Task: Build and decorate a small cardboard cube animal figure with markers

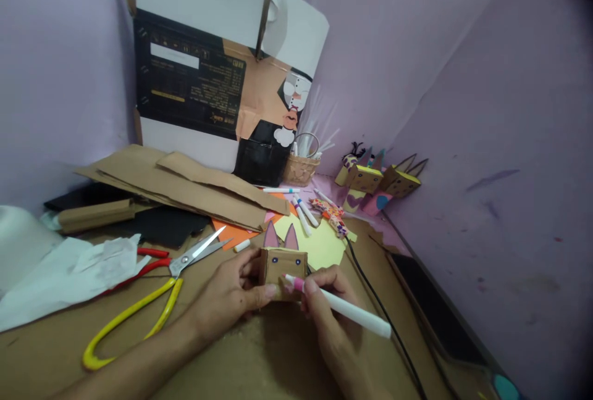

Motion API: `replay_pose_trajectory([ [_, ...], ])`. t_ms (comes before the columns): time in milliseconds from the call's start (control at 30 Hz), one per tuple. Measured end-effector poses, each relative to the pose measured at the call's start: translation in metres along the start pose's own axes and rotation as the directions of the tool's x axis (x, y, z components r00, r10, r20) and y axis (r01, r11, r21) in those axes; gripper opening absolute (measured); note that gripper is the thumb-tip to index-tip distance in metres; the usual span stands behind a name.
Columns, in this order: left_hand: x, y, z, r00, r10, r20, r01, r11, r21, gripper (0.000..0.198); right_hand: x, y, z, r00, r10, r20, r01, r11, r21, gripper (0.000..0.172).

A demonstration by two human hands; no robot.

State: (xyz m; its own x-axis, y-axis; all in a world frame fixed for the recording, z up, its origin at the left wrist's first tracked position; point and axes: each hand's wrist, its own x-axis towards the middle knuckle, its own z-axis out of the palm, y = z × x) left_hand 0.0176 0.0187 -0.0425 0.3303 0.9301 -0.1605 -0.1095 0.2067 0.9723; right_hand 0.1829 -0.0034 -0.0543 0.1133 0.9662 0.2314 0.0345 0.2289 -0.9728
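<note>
A small brown cardboard box head (290,261) has two drawn eyes and two pink pointed ears on top. My left hand (236,289) grips its left side, thumb on the front face. Between the fingers of my right hand (327,301) is a white marker (356,312) with a pink collar, its tip at the front of the box just below the eyes. A white cap (241,245) lies behind my left hand.
Scissors (178,264) lie left of my left hand, beside white crumpled paper (69,270). Behind are cardboard strips (185,184), loose markers (306,212) and yellow paper (324,245). A black cable (370,289) runs along the right. Finished box figures (365,178) stand back right.
</note>
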Motion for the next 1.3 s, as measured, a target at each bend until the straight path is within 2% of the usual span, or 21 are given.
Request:
replay_pose_trajectory([
  [233,-0.001,0.003,0.001,1.000,0.013,0.014,-0.013,1.000,-0.006,0.059,0.001,0.003,0.001,1.000,-0.012,0.024,0.013,0.999,-0.031,0.028],
  [400,-0.001,0.002,0.001,1.000,0.009,-0.004,-0.009,1.000,0.005,0.061,0.002,0.006,-0.005,0.994,-0.051,0.100,0.062,0.993,-0.105,0.028],
  [733,-0.001,0.000,0.000,1.000,-0.002,0.001,0.002,1.000,0.004,0.063,0.001,0.011,-0.005,0.995,-0.056,0.085,0.067,0.989,-0.131,0.030],
  [900,0.000,-0.001,0.000,1.000,-0.010,0.000,0.010,1.000,0.004,0.066,0.001,0.010,-0.003,0.999,-0.027,0.040,0.033,0.989,-0.146,0.030],
  [1300,0.000,0.000,0.000,1.000,0.004,0.016,-0.004,1.000,-0.013,0.069,0.004,0.012,-0.005,0.993,-0.075,0.092,0.090,0.981,-0.172,0.027],
])
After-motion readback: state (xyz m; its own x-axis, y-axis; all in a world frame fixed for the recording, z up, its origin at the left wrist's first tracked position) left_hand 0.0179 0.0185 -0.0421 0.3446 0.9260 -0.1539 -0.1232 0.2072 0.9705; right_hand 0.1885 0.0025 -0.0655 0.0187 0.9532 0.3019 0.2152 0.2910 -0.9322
